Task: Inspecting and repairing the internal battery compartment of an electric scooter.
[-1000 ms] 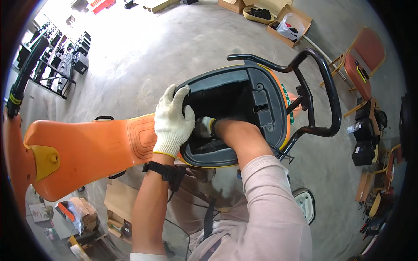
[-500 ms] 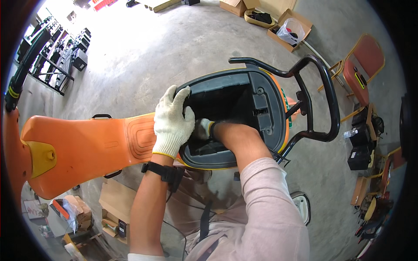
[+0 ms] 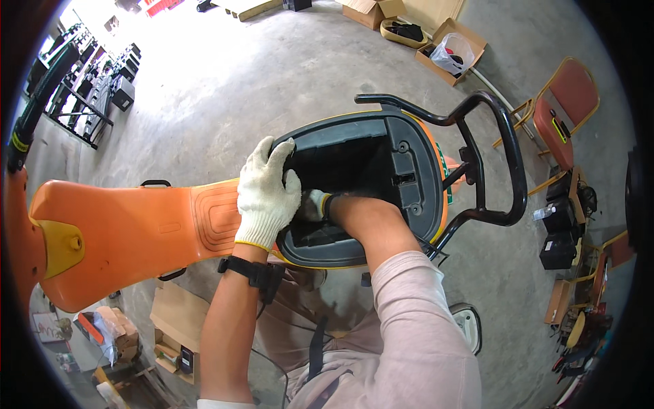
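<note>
My left hand (image 3: 266,194), in a white knit glove, rests on the front rim of the black storage compartment (image 3: 310,256) of an orange electric scooter (image 3: 129,228). Its fingers stretch forward and the thumb stands apart; nothing shows in it. My right hand (image 3: 315,204), gloved too, reaches down into the compartment near its front wall. Shadow and the left hand hide its fingers, so what it touches is not visible. A black strap with a small device (image 3: 255,271) circles my left wrist.
A black tubular rack (image 3: 514,163) juts out at the scooter's rear. Beyond it stand red chairs (image 3: 555,129) and black boxes (image 3: 558,251). An open cardboard box (image 3: 177,310) lies near left. More boxes (image 3: 453,51) sit at the far right. A round-cornered mirror (image 3: 469,327) lies by my right side.
The whole view has shifted slightly. Both hands keep nearly the same places on and in the compartment.
</note>
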`<state>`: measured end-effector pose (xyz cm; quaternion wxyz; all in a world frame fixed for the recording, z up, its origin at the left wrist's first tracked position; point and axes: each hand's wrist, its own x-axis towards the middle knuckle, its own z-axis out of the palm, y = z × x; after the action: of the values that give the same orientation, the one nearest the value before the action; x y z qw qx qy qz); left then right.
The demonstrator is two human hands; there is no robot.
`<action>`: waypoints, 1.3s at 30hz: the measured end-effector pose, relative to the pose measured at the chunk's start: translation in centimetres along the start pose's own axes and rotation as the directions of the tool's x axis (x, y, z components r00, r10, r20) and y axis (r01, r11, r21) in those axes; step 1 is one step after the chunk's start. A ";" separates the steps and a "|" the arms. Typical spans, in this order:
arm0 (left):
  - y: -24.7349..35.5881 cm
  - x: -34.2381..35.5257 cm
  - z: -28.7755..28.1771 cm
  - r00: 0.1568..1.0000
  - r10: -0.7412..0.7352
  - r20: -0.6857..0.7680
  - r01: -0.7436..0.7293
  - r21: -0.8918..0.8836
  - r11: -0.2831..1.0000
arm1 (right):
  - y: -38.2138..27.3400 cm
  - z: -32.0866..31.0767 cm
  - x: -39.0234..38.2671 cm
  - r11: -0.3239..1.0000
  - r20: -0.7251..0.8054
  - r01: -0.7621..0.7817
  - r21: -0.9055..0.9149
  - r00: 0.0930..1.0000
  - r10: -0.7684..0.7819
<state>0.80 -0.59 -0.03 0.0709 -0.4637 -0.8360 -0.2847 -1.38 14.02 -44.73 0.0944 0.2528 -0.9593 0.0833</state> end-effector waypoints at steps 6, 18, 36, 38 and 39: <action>0.2 -0.1 -0.1 1.000 -0.007 0.003 0.007 -0.006 1.000 | -0.9 -3.7 0.0 0.999 0.132 0.009 0.045 0.991 -0.015; 0.2 0.0 -0.2 1.000 -0.009 -0.004 0.009 -0.010 1.000 | -1.1 -3.9 -0.4 0.991 0.156 -0.124 0.048 0.981 0.115; 0.0 0.0 0.0 1.000 -0.006 -0.009 0.006 -0.007 1.000 | -2.0 -4.6 -1.3 0.979 0.175 -0.193 0.063 0.968 0.180; 0.0 -0.1 0.0 1.000 -0.012 -0.005 0.012 -0.006 1.000 | -1.7 -2.8 -1.5 0.985 0.040 -0.165 0.055 0.986 0.163; -0.1 -0.1 0.1 1.000 -0.014 -0.006 0.014 -0.009 1.000 | -1.4 -2.0 -1.3 0.981 0.002 -0.176 0.080 0.984 0.176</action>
<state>0.81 -0.62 -0.18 0.0695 -0.4574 -0.8375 -0.2906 0.73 13.85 -42.89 0.0789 0.1703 -0.9735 0.1304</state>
